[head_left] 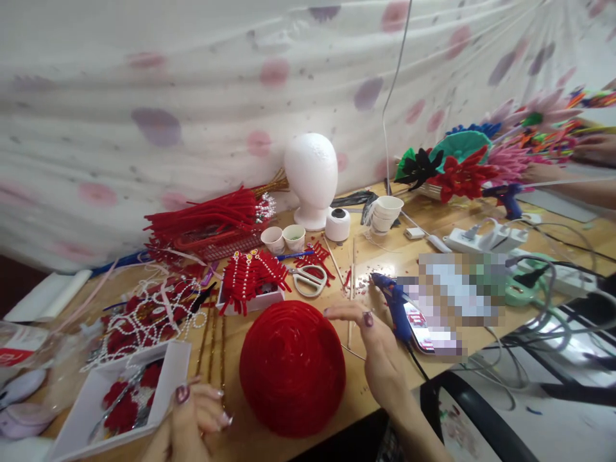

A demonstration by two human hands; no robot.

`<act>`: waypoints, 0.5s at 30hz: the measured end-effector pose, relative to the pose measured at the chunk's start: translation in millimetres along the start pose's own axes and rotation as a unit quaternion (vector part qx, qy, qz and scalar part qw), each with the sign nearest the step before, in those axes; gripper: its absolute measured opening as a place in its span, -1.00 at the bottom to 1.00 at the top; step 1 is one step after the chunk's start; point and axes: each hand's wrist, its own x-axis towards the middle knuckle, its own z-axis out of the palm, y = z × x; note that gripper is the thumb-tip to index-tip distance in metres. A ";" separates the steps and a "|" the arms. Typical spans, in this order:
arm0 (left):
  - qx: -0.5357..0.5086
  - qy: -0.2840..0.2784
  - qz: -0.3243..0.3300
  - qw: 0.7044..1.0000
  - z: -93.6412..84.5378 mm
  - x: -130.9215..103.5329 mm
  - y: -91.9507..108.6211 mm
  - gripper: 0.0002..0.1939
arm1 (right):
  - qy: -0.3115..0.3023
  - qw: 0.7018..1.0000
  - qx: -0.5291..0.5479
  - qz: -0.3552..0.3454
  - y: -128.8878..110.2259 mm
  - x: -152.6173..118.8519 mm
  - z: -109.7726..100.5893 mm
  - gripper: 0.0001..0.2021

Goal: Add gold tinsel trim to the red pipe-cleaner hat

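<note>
A big red dome made of fuzzy chenille (292, 367) sits on the wooden table (380, 256) in front of me. My right hand (373, 350) hovers just right of the dome, fingers spread, holding nothing; a thin wire lies under it. A blue glue gun (393, 307) lies just beyond that hand. My left hand (195, 417) is at the near edge, fingers curled against the corner of a white box (173, 366) that holds red flowers; whether it grips the box is unclear.
White foam head (312, 176), red chenille stems in a basket (212, 221), scissors (308, 279), small cups (283, 237), thread spool (337, 224), pearl strings (144, 314), power strips and cables (486, 240) at right, colourful flowers (462, 170) and another person's hand (594, 151) far right.
</note>
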 end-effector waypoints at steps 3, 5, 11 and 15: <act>-0.040 -0.021 -0.103 0.994 20.4 5.2 3.8 -0.77 | -0.011 0.998 -0.063 -0.029 -3.4 -4.3 11.0 -0.63; -0.051 -0.107 -0.125 0.985 34.1 16.2 7.7 -0.57 | -0.011 0.994 -0.104 -0.043 -1.2 -20.1 19.8 -0.64; -0.040 -0.295 -0.159 0.941 47.6 30.5 18.8 -0.39 | -0.051 0.977 -0.205 -0.042 23.0 -62.1 38.4 -0.16; -0.009 -0.268 -0.145 0.952 45.1 27.4 19.8 -0.36 | -0.075 0.976 -0.186 -0.088 31.8 -60.8 35.1 -0.20</act>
